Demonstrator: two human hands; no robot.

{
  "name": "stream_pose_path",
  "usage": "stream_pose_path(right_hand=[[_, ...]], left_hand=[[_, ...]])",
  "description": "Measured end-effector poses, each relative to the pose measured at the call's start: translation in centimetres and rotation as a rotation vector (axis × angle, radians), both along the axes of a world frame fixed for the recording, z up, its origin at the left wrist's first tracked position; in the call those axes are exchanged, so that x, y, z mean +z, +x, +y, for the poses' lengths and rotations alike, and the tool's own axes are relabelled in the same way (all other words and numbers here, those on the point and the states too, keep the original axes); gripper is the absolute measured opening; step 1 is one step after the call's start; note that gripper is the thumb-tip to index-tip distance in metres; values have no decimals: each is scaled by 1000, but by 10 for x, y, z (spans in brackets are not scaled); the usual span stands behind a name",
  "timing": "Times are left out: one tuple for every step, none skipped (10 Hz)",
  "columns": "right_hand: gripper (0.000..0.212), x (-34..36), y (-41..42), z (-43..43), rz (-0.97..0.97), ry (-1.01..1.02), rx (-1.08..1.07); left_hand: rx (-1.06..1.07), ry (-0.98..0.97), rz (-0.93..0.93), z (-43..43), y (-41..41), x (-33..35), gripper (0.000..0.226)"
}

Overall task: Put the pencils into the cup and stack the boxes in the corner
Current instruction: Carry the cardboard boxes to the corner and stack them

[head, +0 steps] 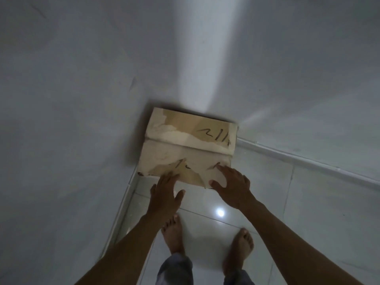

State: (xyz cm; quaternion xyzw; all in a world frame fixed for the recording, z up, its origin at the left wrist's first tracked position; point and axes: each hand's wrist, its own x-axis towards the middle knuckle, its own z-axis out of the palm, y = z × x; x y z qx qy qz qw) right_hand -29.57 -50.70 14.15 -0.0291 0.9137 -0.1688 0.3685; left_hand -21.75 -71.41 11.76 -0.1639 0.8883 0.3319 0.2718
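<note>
at the corner: a box (190, 148) sits pushed into the meeting of the two walls (72, 89), its far edge close against them, its top well above the floor (267, 202).
box: cardboard, flaps closed, paper skin torn in patches, dark scrawl on top; whether it rests on another box below cannot be told, since only its top shows.
left hand (164, 194): spread, fingers flat, fingertips on the near left edge of the box, thumb held out and clear; it grips nothing.
right hand (230, 186): spread as well, palm down on the near right part of the box, fingers pressing the torn flap; nothing pinched.
feet (205, 241): bare, on the floor just on the near side of the box, facing it.
done, by my reading: at least this one box has reached the corner and looks seated or nearly so, the hands seeming to square it off.
left, by my reading: any further boxes to go on top, if there are more; none show near the box.
pencils and cup: not in view, so that half of the task cannot be judged.
</note>
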Motion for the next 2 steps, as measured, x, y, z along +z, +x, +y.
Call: stream_pose_path(right_hand=[[67, 15, 16, 16, -94, 25, 56], [72, 39, 26, 36, -90, 31, 135]], left_hand=[[45, 78, 5, 9, 14, 16, 54], [17, 41, 30, 17, 25, 37, 53]])
